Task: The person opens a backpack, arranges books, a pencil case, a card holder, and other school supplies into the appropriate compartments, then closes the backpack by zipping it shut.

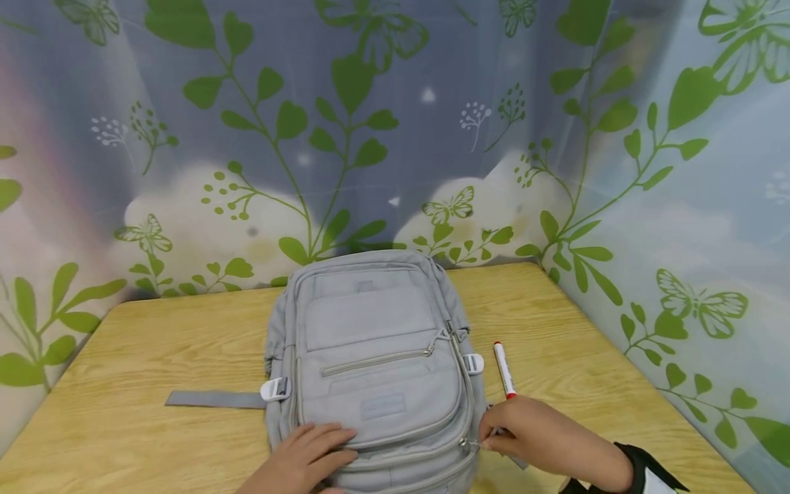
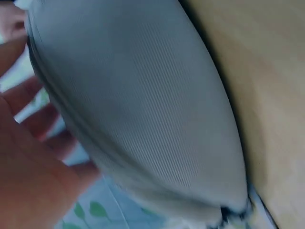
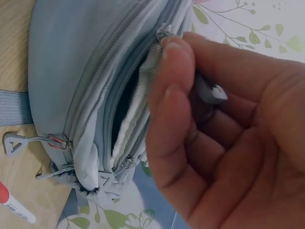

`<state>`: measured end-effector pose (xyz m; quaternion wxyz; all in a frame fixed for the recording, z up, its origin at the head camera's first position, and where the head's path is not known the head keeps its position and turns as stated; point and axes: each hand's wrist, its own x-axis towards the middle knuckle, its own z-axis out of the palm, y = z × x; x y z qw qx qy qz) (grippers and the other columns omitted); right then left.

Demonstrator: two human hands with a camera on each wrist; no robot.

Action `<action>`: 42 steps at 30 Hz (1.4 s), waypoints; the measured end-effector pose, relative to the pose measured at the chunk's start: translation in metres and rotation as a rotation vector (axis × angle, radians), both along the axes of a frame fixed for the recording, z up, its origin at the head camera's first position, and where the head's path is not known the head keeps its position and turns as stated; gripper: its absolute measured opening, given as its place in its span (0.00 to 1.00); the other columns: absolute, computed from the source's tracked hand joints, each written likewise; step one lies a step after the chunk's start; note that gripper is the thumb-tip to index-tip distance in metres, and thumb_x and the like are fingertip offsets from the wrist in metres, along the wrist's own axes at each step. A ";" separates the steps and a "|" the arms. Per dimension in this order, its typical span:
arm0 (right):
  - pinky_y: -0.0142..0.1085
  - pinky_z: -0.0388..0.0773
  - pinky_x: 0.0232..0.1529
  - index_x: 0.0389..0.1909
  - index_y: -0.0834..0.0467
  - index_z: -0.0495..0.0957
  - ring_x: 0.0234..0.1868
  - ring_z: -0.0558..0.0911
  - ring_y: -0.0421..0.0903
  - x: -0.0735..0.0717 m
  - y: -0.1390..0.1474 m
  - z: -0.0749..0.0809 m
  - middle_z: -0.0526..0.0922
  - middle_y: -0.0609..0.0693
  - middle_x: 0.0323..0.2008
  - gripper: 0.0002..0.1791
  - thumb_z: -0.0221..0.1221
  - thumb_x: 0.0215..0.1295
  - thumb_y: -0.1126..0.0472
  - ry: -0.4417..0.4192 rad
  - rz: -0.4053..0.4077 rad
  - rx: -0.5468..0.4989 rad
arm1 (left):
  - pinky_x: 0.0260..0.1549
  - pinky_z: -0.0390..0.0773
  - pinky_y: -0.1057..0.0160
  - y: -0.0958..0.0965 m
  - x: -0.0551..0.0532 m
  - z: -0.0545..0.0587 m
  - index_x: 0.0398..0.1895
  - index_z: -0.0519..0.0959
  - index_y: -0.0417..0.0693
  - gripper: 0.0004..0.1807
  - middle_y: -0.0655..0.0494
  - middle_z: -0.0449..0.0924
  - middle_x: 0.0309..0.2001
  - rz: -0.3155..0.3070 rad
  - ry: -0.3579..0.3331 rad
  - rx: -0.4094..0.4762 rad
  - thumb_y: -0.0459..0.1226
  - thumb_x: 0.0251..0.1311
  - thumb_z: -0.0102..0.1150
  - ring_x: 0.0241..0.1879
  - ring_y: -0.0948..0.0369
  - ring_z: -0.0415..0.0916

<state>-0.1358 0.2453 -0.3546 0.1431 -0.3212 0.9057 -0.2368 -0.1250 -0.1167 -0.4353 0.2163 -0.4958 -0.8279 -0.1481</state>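
Observation:
A grey backpack (image 1: 370,319) lies front side up on the wooden table, its lower end toward me. My left hand (image 1: 305,458) rests on the lower left of its front, fingers extended; in the left wrist view those fingers lie along the bag's edge. At the lower right side, my right hand (image 1: 524,433) pinches a zipper pull (image 3: 209,93) between thumb and curled fingers. Behind its slider (image 3: 164,32), the right wrist view shows a gap in the zipper (image 3: 125,107) with pale lining inside. Another zipper pull (image 3: 16,143) dangles from a neighbouring zipper.
A white marker (image 1: 503,370) with red ends lies on the table (image 1: 204,343) just beyond my right hand. From the bag's left buckle (image 1: 275,389) a grey strap (image 1: 212,398) stretches out flat. Leaf-printed curtains (image 1: 395,137) hang along the table's back and right.

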 end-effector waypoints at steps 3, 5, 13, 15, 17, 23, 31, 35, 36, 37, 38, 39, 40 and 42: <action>0.25 0.68 0.24 0.30 0.49 0.81 0.21 0.69 0.26 -0.001 0.000 -0.002 0.77 0.33 0.23 0.03 0.60 0.59 0.56 0.078 0.003 0.027 | 0.38 0.76 0.49 0.006 0.005 -0.003 0.47 0.76 0.61 0.11 0.57 0.74 0.57 0.071 -0.052 -0.019 0.47 0.62 0.55 0.52 0.57 0.73; 0.25 0.68 0.24 0.29 0.48 0.81 0.23 0.70 0.25 -0.003 0.000 -0.002 0.78 0.33 0.25 0.03 0.60 0.59 0.55 0.138 -0.012 0.061 | 0.37 0.76 0.48 0.008 0.005 -0.005 0.40 0.75 0.64 0.05 0.57 0.74 0.57 0.077 -0.072 -0.006 0.45 0.62 0.55 0.52 0.56 0.73; 0.25 0.63 0.21 0.25 0.45 0.76 0.19 0.65 0.27 -0.034 0.012 -0.002 0.75 0.35 0.21 0.06 0.64 0.54 0.59 0.446 -0.180 0.228 | 0.39 0.77 0.46 0.006 0.000 -0.015 0.31 0.74 0.68 0.05 0.56 0.73 0.60 0.047 -0.108 -0.035 0.45 0.66 0.51 0.55 0.55 0.73; 0.25 0.63 0.20 0.24 0.45 0.76 0.18 0.64 0.28 -0.047 0.012 -0.005 0.75 0.35 0.21 0.07 0.65 0.53 0.59 0.514 -0.228 0.252 | 0.40 0.77 0.45 0.006 -0.001 -0.016 0.32 0.74 0.68 0.05 0.56 0.72 0.61 0.037 -0.127 -0.027 0.44 0.65 0.52 0.55 0.54 0.73; 0.25 0.64 0.20 0.24 0.47 0.77 0.19 0.65 0.30 -0.061 0.011 -0.009 0.75 0.37 0.21 0.07 0.66 0.53 0.59 0.567 -0.264 0.260 | 0.40 0.77 0.45 0.006 -0.001 -0.016 0.32 0.75 0.68 0.05 0.56 0.72 0.61 0.026 -0.140 -0.026 0.44 0.65 0.52 0.55 0.54 0.73; 0.29 0.70 0.21 0.24 0.53 0.79 0.23 0.74 0.39 -0.102 0.001 -0.022 0.74 0.43 0.23 0.06 0.67 0.52 0.63 0.740 -0.309 0.231 | 0.39 0.77 0.44 0.006 -0.001 -0.017 0.33 0.76 0.67 0.05 0.55 0.72 0.61 0.016 -0.155 -0.033 0.44 0.66 0.51 0.55 0.54 0.73; 0.34 0.75 0.27 0.30 0.59 0.81 0.29 0.77 0.45 -0.124 -0.010 -0.023 0.76 0.50 0.27 0.01 0.63 0.57 0.65 0.526 -0.308 0.185 | 0.42 0.78 0.53 0.001 -0.009 0.004 0.36 0.79 0.61 0.06 0.51 0.75 0.57 -0.088 -0.203 -0.046 0.42 0.67 0.50 0.52 0.54 0.75; 0.37 0.76 0.33 0.41 0.61 0.80 0.35 0.78 0.48 -0.117 -0.010 -0.018 0.78 0.54 0.36 0.10 0.62 0.58 0.64 0.437 -0.270 0.188 | 0.44 0.78 0.62 -0.003 -0.020 0.041 0.41 0.80 0.57 0.09 0.53 0.77 0.54 -0.094 -0.318 -0.062 0.42 0.68 0.48 0.49 0.58 0.77; 0.39 0.76 0.35 0.44 0.61 0.79 0.37 0.79 0.50 -0.115 -0.011 -0.017 0.78 0.55 0.39 0.13 0.63 0.58 0.63 0.443 -0.245 0.182 | 0.45 0.78 0.63 -0.003 -0.024 0.052 0.42 0.80 0.57 0.10 0.54 0.77 0.53 -0.059 -0.344 -0.083 0.42 0.68 0.47 0.49 0.59 0.77; 0.40 0.76 0.37 0.47 0.61 0.78 0.40 0.78 0.51 -0.114 -0.012 -0.016 0.78 0.56 0.42 0.16 0.63 0.58 0.62 0.452 -0.220 0.181 | 0.46 0.78 0.63 -0.002 -0.030 0.061 0.43 0.80 0.57 0.10 0.55 0.78 0.52 -0.032 -0.363 -0.087 0.42 0.68 0.47 0.49 0.59 0.77; 0.40 0.76 0.38 0.49 0.61 0.77 0.41 0.79 0.52 -0.114 -0.013 -0.016 0.78 0.57 0.44 0.18 0.64 0.57 0.62 0.466 -0.191 0.181 | 0.47 0.77 0.64 -0.001 -0.036 0.070 0.43 0.80 0.57 0.10 0.57 0.78 0.51 -0.003 -0.387 -0.087 0.42 0.68 0.47 0.49 0.61 0.77; 0.41 0.76 0.39 0.50 0.61 0.77 0.42 0.79 0.52 -0.114 -0.015 -0.015 0.78 0.57 0.46 0.19 0.64 0.57 0.62 0.476 -0.164 0.180 | 0.47 0.77 0.65 0.001 -0.044 0.077 0.43 0.80 0.57 0.10 0.58 0.79 0.50 0.019 -0.387 -0.081 0.42 0.68 0.48 0.48 0.62 0.77; 0.41 0.76 0.39 0.50 0.61 0.77 0.42 0.78 0.52 -0.114 -0.015 -0.015 0.77 0.57 0.47 0.19 0.64 0.57 0.62 0.479 -0.139 0.179 | 0.48 0.76 0.64 0.004 -0.052 0.083 0.43 0.80 0.56 0.10 0.59 0.79 0.48 0.039 -0.391 -0.080 0.42 0.68 0.48 0.48 0.62 0.77; 0.41 0.76 0.39 0.49 0.62 0.77 0.42 0.78 0.52 -0.115 -0.017 -0.014 0.77 0.57 0.46 0.18 0.64 0.57 0.64 0.491 -0.110 0.175 | 0.47 0.76 0.64 0.013 -0.070 0.094 0.43 0.80 0.54 0.10 0.60 0.80 0.46 0.069 -0.396 -0.079 0.41 0.68 0.48 0.47 0.63 0.77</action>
